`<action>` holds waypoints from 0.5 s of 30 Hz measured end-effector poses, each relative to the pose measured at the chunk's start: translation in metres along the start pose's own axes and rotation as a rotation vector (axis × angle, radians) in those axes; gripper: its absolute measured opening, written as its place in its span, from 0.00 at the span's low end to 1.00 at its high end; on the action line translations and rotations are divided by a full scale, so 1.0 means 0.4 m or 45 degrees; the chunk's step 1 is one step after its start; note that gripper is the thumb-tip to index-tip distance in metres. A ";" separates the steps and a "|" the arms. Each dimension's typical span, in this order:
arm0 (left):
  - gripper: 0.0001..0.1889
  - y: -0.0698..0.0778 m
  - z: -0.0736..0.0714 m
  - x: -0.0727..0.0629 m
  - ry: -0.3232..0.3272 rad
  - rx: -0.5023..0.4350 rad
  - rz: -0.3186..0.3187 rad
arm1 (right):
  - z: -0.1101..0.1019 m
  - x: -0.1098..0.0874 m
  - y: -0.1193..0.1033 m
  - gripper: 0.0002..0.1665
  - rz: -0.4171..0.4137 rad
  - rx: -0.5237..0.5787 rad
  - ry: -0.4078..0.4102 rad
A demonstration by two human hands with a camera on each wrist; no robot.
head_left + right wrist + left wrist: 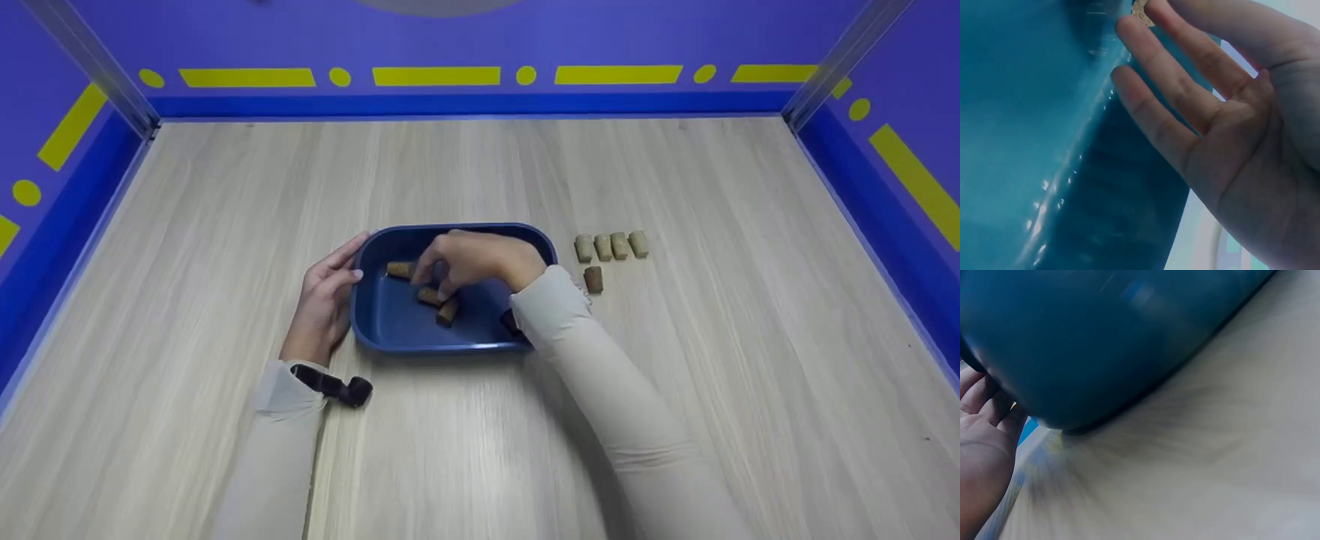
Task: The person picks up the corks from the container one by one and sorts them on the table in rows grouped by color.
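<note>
A blue rectangular tray (480, 348) stands in the middle of the table in the head view. My left hand (324, 304) holds its left side, thumb on the rim and fingers along the outer wall. Inside the tray my right hand (469, 259) reaches down, thumb and forefinger apart above the corks. One cork (400, 270) lies left of the fingers. Another cork (430, 297) sits just below the fingertips, and a third cork (447, 312) touches or nearly touches it. In the right wrist view, part of a cork (1141, 12) shows beyond the fingertips.
Right of the tray, several pale corks (603, 247) stand in a row on the wooden table (750, 315). A darker cork (593, 280) is in front of them. A small black object (511, 322), partly hidden, shows by the right cuff. Blue walls (465, 45) enclose the table.
</note>
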State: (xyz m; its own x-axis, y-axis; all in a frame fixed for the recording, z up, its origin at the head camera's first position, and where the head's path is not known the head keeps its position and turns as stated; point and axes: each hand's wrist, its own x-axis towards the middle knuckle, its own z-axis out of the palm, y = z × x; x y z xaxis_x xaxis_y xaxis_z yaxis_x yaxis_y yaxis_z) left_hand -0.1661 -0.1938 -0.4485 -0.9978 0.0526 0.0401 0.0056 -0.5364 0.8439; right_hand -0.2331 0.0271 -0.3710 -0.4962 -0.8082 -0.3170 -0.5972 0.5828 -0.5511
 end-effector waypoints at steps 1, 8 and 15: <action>0.29 0.000 0.001 0.000 0.001 -0.004 0.000 | 0.002 0.001 -0.002 0.22 0.011 -0.009 -0.004; 0.30 -0.002 0.001 0.000 0.012 -0.016 0.003 | 0.014 0.006 -0.008 0.22 0.083 -0.052 -0.023; 0.29 -0.003 0.000 0.002 -0.003 -0.022 0.012 | 0.017 0.005 -0.011 0.23 0.133 -0.036 -0.023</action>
State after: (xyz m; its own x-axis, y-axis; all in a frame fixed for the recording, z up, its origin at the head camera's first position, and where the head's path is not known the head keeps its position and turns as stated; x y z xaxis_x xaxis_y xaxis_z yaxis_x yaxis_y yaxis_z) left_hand -0.1669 -0.1932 -0.4496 -0.9976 0.0494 0.0491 0.0138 -0.5511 0.8343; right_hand -0.2270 0.0222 -0.3744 -0.5453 -0.7441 -0.3859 -0.5605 0.6660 -0.4922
